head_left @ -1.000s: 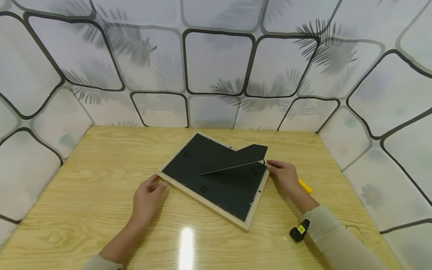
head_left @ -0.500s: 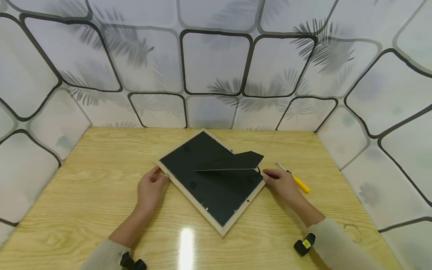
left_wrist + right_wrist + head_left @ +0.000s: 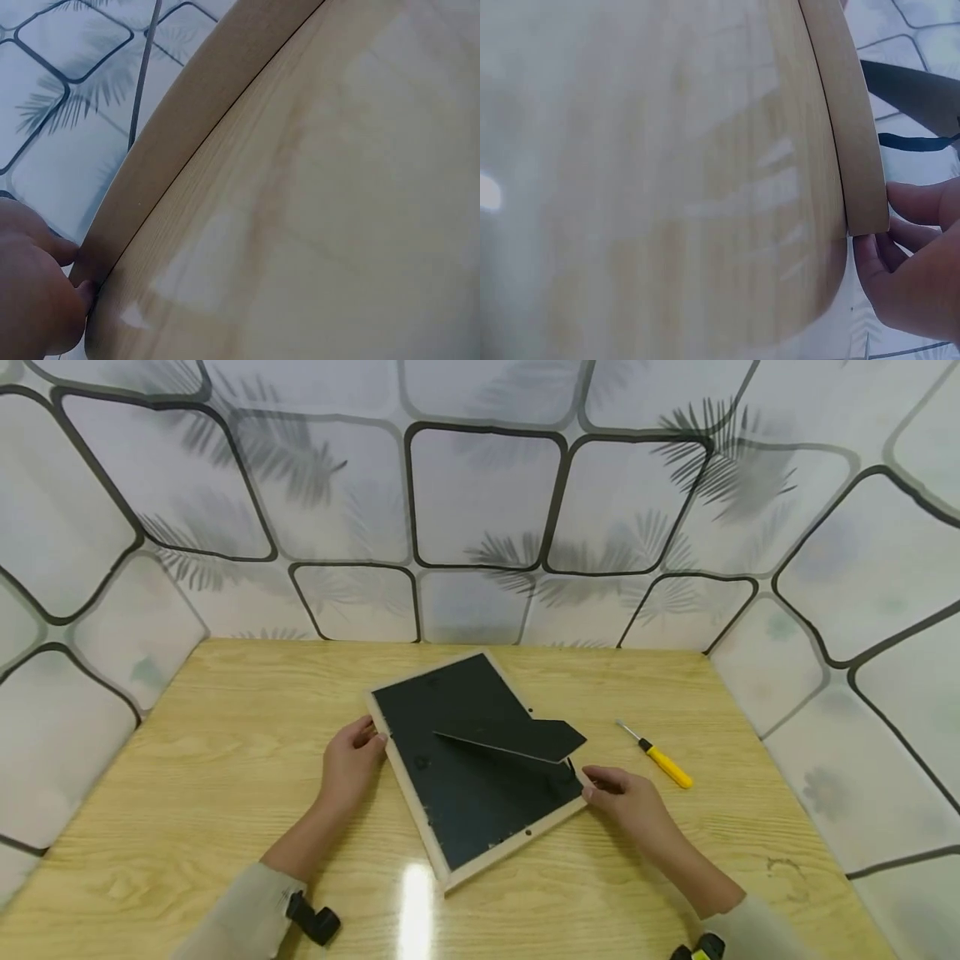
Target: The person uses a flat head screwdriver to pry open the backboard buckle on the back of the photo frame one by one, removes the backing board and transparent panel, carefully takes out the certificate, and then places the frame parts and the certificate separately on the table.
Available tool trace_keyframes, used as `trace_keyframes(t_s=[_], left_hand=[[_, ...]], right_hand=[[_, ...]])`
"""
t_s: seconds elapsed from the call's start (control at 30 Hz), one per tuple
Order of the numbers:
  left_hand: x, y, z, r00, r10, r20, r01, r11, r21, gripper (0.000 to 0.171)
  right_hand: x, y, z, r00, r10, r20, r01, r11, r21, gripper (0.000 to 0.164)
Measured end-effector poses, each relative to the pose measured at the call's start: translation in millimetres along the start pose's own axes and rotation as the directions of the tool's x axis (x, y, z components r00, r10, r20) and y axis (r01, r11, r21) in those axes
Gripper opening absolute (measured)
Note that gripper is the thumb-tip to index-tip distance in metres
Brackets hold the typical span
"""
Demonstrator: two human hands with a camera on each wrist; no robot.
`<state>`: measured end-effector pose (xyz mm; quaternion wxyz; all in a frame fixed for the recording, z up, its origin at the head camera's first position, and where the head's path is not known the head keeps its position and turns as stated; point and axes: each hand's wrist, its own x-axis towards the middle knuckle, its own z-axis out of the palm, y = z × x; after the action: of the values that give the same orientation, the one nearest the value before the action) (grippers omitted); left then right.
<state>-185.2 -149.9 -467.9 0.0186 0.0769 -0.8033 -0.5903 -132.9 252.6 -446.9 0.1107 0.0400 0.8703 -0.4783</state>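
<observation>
A picture frame with a pale wooden border lies back side up on the table, turned at an angle in the head view. From its black backing the easel stand sticks up, tied by a short dark strap near the right corner. My left hand pinches the left border between thumb and fingers. At the right corner my right hand grips the border, thumb on one side and fingers on the other. Both wrist views show the border edge close up; what lies under it is hidden.
A yellow-handled screwdriver lies right of the frame, beyond my right hand. The glossy wood-grain table meets patterned walls at the back and both sides. Small dark spots sit along the frame's border.
The frame has turned clockwise between my hands, its near corner swinging left. My right hand has come nearer and my left slightly right. The screwdriver, partly hidden before, shows whole.
</observation>
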Motion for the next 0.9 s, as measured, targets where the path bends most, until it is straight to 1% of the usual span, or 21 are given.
trace_keyframes(t_s=[0.2, 0.33, 0.47, 0.57, 0.7, 0.9], left_hand=[[19.4, 0.0, 3.0, 1.000, 0.015, 0.010, -0.015, 1.000, -0.001, 0.047], [29.3, 1.2, 4.8, 0.999, 0.019, 0.040, -0.019, 1.000, -0.001, 0.046], [38.7, 3.5, 8.3, 0.997, 0.037, 0.067, -0.038, 0.999, 0.006, 0.046], [44.6, 5.1, 11.2, 0.995, 0.054, 0.082, -0.054, 0.998, 0.007, 0.045], [50.5, 6.5, 15.4, 0.994, 0.052, 0.097, -0.053, 0.999, 0.004, 0.044], [55.7, 10.7, 20.0, 0.991, 0.062, 0.115, -0.066, 0.997, 0.032, 0.043]], right_hand=[[-10.0, -1.8, 7.7, 1.000, 0.029, 0.003, -0.029, 0.999, 0.033, 0.041], [-13.6, -3.1, 10.8, 0.999, 0.033, 0.000, -0.033, 0.998, 0.049, 0.041], [-18.3, -4.7, 12.0, 0.999, 0.045, -0.013, -0.045, 0.998, 0.050, 0.042], [-22.3, -5.5, 13.5, 0.998, 0.059, -0.020, -0.058, 0.997, 0.051, 0.042], [-26.9, -5.5, 16.5, 0.997, 0.070, -0.024, -0.068, 0.995, 0.066, 0.042], [-30.9, -6.1, 21.6, 0.995, 0.085, -0.043, -0.082, 0.994, 0.069, 0.041]])
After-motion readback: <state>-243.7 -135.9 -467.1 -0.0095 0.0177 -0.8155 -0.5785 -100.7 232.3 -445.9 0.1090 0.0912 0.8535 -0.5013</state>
